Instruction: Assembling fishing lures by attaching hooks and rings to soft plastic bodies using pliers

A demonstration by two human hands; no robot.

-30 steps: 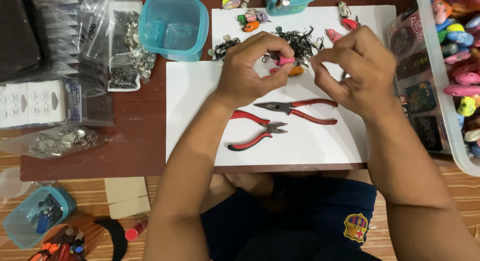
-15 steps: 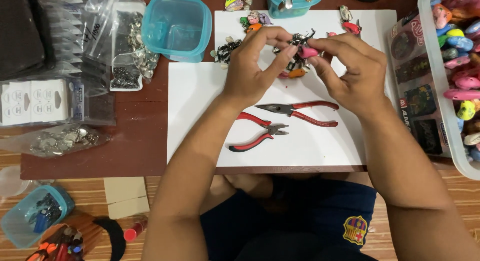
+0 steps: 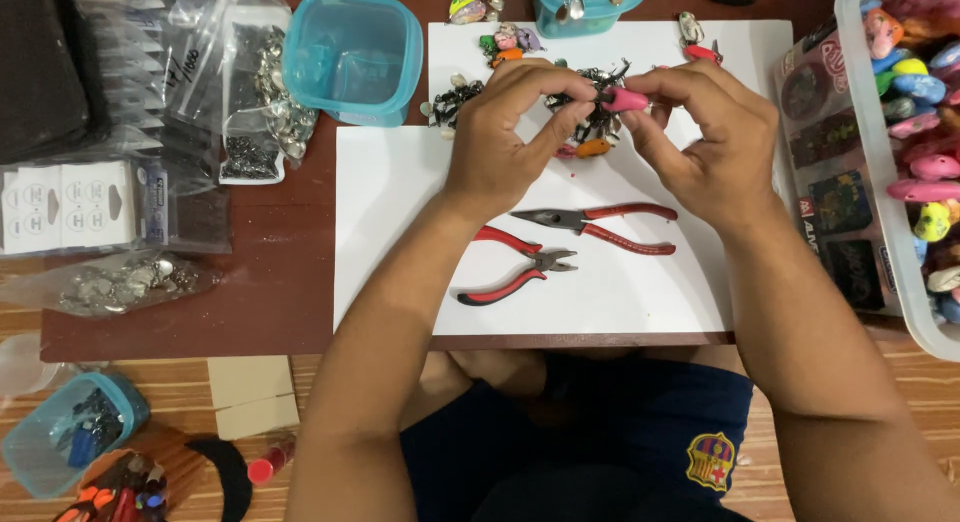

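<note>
My left hand [image 3: 515,132] and my right hand [image 3: 705,142] meet above a white sheet [image 3: 390,222], fingertips pinched together on a small pink charm [image 3: 627,100]. A dark metal clasp piece hangs from the charm by my left fingertips. Beneath the hands lies a pile of dark metal clasps and small coloured charms [image 3: 590,132]. Two red-handled pliers [image 3: 595,227] lie on the sheet just below my wrists, the second pair [image 3: 515,272] crossing under my left forearm.
A teal plastic tub [image 3: 350,57] stands at the upper left of the sheet. Bags of metal parts [image 3: 250,112] and cards lie at the left. A clear bin of coloured figures [image 3: 925,132] lines the right edge. Another teal tub [image 3: 60,442] sits on the floor.
Both hands have risen slightly away from me, lifting the pink charm off the pile. The pliers have not moved.
</note>
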